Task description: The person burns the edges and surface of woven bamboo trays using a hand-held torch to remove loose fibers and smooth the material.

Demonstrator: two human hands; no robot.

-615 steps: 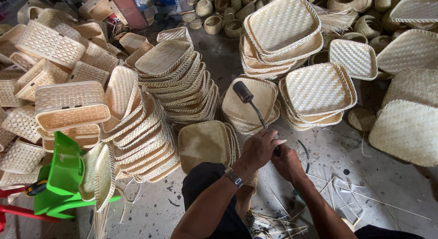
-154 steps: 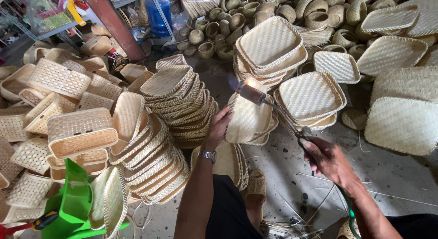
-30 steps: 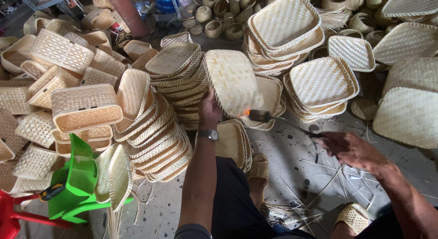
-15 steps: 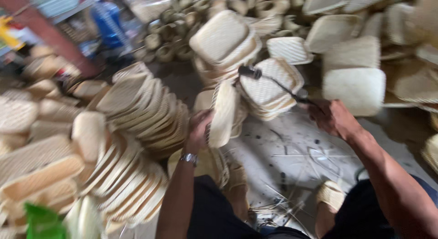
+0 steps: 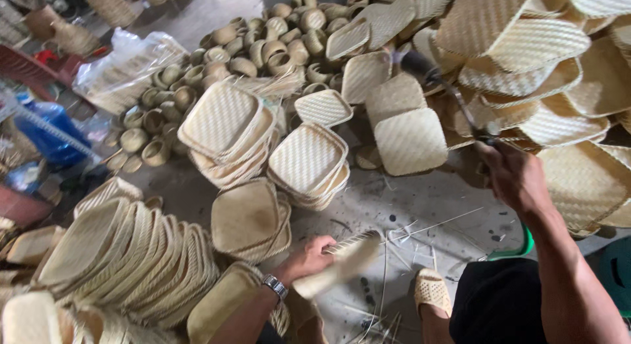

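Head view — left hand (image 5: pixel 309 257) grips woven tray (image 5: pixel 338 268).

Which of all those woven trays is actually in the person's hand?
The blurred one low in the middle, gripped by the left hand and tilted above the floor. All the others sit in stacks or lie flat, untouched.

bare floor (image 5: pixel 420 206) centre, tray stacks (image 5: pixel 230 130) around

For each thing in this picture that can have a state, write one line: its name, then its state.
Left hand: closed around a woven tray.
Woven tray: held tilted, blurred.
Right hand: gripping a long-handled tool.
Long-handled tool: raised over the trays.
Tray stacks: nested, upright.
Small round baskets: loosely heaped.
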